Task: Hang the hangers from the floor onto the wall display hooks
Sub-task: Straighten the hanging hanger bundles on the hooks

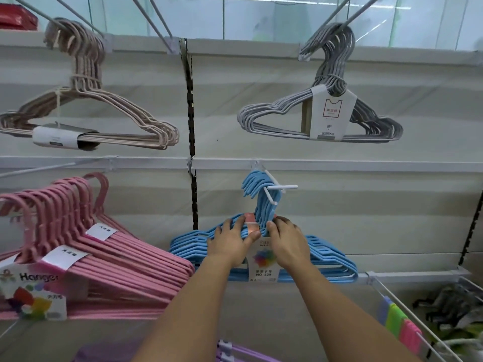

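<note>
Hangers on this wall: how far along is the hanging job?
Done: beige bundle, grey bundle and pink bundles hang on hooks. In hand: left hand and right hand hold the blue bundle on its hook. The floor is out of view.

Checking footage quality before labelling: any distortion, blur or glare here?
Head view: wide-angle bending curves the shelf rails; the lower right corner is smeared; soft, even light, a faint reflection on the top panels; blue hangers and both hands sharp.
</note>
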`<state>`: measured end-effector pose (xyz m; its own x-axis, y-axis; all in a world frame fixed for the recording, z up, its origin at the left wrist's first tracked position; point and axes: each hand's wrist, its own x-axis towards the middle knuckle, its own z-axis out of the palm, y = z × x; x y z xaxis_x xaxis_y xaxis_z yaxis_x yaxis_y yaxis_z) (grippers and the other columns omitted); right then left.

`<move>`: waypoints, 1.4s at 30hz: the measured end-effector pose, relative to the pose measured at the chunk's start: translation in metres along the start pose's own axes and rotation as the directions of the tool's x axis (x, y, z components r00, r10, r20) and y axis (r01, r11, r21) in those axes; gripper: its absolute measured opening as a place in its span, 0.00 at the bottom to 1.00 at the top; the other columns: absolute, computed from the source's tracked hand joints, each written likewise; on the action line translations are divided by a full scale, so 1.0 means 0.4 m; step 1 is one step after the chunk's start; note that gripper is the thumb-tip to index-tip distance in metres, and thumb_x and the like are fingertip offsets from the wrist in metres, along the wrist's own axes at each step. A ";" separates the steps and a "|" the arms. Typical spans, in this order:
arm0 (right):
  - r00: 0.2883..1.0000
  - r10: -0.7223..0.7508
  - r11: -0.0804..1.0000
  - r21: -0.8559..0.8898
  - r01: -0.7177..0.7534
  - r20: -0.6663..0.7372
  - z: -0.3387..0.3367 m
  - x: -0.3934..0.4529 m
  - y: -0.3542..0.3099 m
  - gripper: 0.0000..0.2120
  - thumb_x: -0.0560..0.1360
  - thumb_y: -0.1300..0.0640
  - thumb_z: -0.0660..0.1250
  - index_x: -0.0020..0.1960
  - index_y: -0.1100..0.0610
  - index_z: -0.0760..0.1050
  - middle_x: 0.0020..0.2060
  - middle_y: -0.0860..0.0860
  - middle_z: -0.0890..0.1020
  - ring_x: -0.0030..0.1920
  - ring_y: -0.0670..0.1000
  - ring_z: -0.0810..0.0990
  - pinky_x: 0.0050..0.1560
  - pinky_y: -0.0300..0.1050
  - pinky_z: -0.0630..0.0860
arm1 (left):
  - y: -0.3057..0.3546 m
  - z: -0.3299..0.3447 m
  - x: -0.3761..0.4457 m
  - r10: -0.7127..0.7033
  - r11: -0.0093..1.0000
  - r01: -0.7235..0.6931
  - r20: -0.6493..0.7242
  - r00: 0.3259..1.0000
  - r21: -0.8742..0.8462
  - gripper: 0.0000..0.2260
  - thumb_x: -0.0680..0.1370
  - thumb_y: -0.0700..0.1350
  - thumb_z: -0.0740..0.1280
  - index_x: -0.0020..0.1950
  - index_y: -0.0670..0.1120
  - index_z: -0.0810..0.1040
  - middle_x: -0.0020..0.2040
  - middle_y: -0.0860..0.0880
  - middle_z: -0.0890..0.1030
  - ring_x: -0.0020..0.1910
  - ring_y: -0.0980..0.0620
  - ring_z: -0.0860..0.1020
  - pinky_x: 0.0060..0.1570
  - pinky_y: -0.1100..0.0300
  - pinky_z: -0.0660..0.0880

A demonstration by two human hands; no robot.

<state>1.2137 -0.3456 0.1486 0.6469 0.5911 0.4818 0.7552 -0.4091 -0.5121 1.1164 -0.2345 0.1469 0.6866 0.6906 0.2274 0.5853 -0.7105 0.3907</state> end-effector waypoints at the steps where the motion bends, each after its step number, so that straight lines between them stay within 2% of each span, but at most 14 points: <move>1: 1.000 -0.001 1.000 -0.005 0.001 0.005 -0.001 0.004 0.001 0.20 0.82 0.46 0.50 0.66 0.53 0.72 0.62 0.52 0.76 0.62 0.55 0.73 0.62 0.53 0.69 | -0.001 0.000 0.007 0.002 1.000 -0.002 0.017 1.000 -0.015 0.32 0.77 0.68 0.51 0.77 0.57 0.50 0.77 0.48 0.57 0.75 0.43 0.57 0.69 0.39 0.61; 4: 1.000 0.022 0.995 0.096 -0.022 -0.002 -0.008 0.014 -0.010 0.21 0.80 0.48 0.56 0.71 0.53 0.64 0.65 0.51 0.73 0.65 0.54 0.71 0.64 0.53 0.69 | 0.009 -0.014 0.023 0.001 0.980 -0.001 0.003 1.000 -0.198 0.36 0.76 0.63 0.61 0.78 0.53 0.47 0.77 0.47 0.57 0.75 0.44 0.59 0.70 0.41 0.61; 7: 0.999 0.036 0.954 0.299 -0.031 -0.012 -0.027 0.042 -0.050 0.33 0.76 0.57 0.62 0.77 0.51 0.52 0.71 0.52 0.67 0.68 0.54 0.70 0.65 0.56 0.71 | 0.063 -0.050 0.029 0.007 0.904 -0.077 -0.165 0.986 -0.420 0.46 0.72 0.51 0.72 0.78 0.54 0.42 0.76 0.48 0.57 0.73 0.45 0.62 0.68 0.44 0.66; 10: 0.997 0.083 0.886 0.457 -0.079 0.012 -0.069 0.082 -0.098 0.40 0.73 0.62 0.63 0.79 0.50 0.45 0.71 0.53 0.68 0.67 0.58 0.71 0.64 0.57 0.72 | 0.124 -0.099 0.042 -0.003 0.755 -0.138 -0.215 0.977 -0.641 0.47 0.70 0.41 0.72 0.77 0.59 0.43 0.75 0.48 0.61 0.71 0.45 0.66 0.68 0.45 0.68; 14: 0.992 0.102 0.833 0.539 -0.128 0.077 -0.108 0.135 -0.114 0.40 0.74 0.56 0.67 0.79 0.54 0.48 0.68 0.57 0.72 0.65 0.60 0.73 0.63 0.56 0.73 | 0.154 -0.146 0.059 -0.022 0.638 -0.132 -0.190 0.982 -0.759 0.40 0.73 0.31 0.65 0.78 0.55 0.52 0.74 0.47 0.65 0.68 0.46 0.69 0.66 0.53 0.68; 17: 0.983 0.072 0.831 0.536 -0.152 0.168 -0.112 0.151 -0.107 0.29 0.76 0.58 0.66 0.74 0.58 0.60 0.62 0.56 0.76 0.61 0.59 0.76 0.54 0.46 0.75 | 0.159 -0.155 0.066 -0.023 0.631 -0.083 -0.125 0.992 -0.771 0.34 0.75 0.31 0.61 0.77 0.51 0.55 0.69 0.45 0.71 0.62 0.44 0.73 0.59 0.52 0.74; 20: 0.988 0.047 0.760 0.637 -0.133 0.150 -0.100 0.149 -0.107 0.15 0.78 0.59 0.62 0.65 0.57 0.72 0.47 0.52 0.81 0.49 0.55 0.80 0.42 0.42 0.76 | 0.159 -0.156 0.068 -0.011 0.624 -0.113 -0.153 0.988 -0.774 0.26 0.76 0.34 0.60 0.72 0.50 0.64 0.63 0.45 0.75 0.57 0.45 0.76 0.55 0.52 0.77; 24: 0.992 0.078 0.721 0.682 -0.124 0.098 -0.084 0.152 -0.110 0.14 0.79 0.58 0.60 0.63 0.52 0.74 0.49 0.54 0.82 0.49 0.56 0.81 0.49 0.51 0.80 | 0.164 -0.163 0.077 0.000 0.589 -0.135 -0.167 0.986 -0.797 0.13 0.77 0.38 0.62 0.59 0.50 0.71 0.53 0.46 0.78 0.48 0.48 0.78 0.48 0.54 0.78; 26: 0.993 0.066 0.736 0.667 -0.116 0.101 -0.086 0.161 -0.110 0.12 0.79 0.57 0.59 0.60 0.53 0.75 0.50 0.56 0.82 0.50 0.57 0.81 0.52 0.54 0.80 | 0.165 -0.165 0.088 -0.007 0.592 -0.135 -0.172 0.985 -0.794 0.10 0.78 0.40 0.61 0.57 0.51 0.72 0.51 0.47 0.79 0.47 0.49 0.78 0.47 0.55 0.78; 30: 0.990 0.026 0.780 0.617 -0.105 0.135 -0.095 0.178 -0.109 0.10 0.81 0.60 0.56 0.60 0.53 0.71 0.41 0.51 0.77 0.47 0.54 0.76 0.43 0.42 0.74 | 0.167 -0.162 0.108 -0.018 0.648 -0.140 -0.199 0.980 -0.749 0.06 0.80 0.42 0.59 0.55 0.50 0.73 0.48 0.48 0.78 0.41 0.55 0.76 0.39 0.64 0.73; 35: 0.984 0.055 0.755 0.638 -0.150 0.167 -0.098 0.170 -0.113 0.14 0.82 0.61 0.56 0.66 0.57 0.70 0.49 0.56 0.77 0.50 0.56 0.77 0.51 0.47 0.75 | 0.174 -0.169 0.098 0.008 0.682 -0.124 -0.163 0.987 -0.720 0.08 0.81 0.40 0.58 0.59 0.48 0.71 0.50 0.48 0.76 0.45 0.51 0.75 0.47 0.61 0.70; 36: 0.983 0.062 0.745 0.647 -0.161 0.173 -0.094 0.168 -0.114 0.14 0.82 0.62 0.56 0.66 0.59 0.70 0.48 0.56 0.78 0.49 0.57 0.77 0.49 0.47 0.76 | 0.174 -0.171 0.093 0.019 0.693 -0.129 -0.161 0.987 -0.710 0.10 0.81 0.39 0.59 0.61 0.48 0.71 0.51 0.48 0.75 0.46 0.51 0.74 0.47 0.61 0.70; 39: 0.982 0.067 0.763 0.626 -0.164 0.176 -0.087 0.154 -0.117 0.15 0.81 0.62 0.57 0.67 0.60 0.67 0.41 0.50 0.76 0.40 0.48 0.76 0.37 0.36 0.75 | 0.167 -0.164 0.092 0.006 0.728 -0.112 -0.157 0.988 -0.677 0.17 0.79 0.36 0.60 0.68 0.45 0.67 0.56 0.47 0.75 0.50 0.51 0.73 0.51 0.60 0.69; 42: 0.983 0.099 0.768 0.617 -0.173 0.151 -0.076 0.138 -0.114 0.21 0.80 0.56 0.58 0.72 0.54 0.63 0.51 0.55 0.80 0.45 0.54 0.80 0.46 0.50 0.80 | 0.157 -0.138 0.079 -0.041 0.696 -0.057 -0.120 0.992 -0.716 0.28 0.78 0.35 0.61 0.76 0.48 0.57 0.66 0.48 0.71 0.58 0.49 0.73 0.60 0.55 0.71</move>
<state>1.2181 -0.3154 0.2204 0.6953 0.6458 0.3154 0.4029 0.0131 -0.9152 1.1509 -0.2498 0.2279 0.6051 0.7306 0.3162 0.0590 -0.4373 0.8974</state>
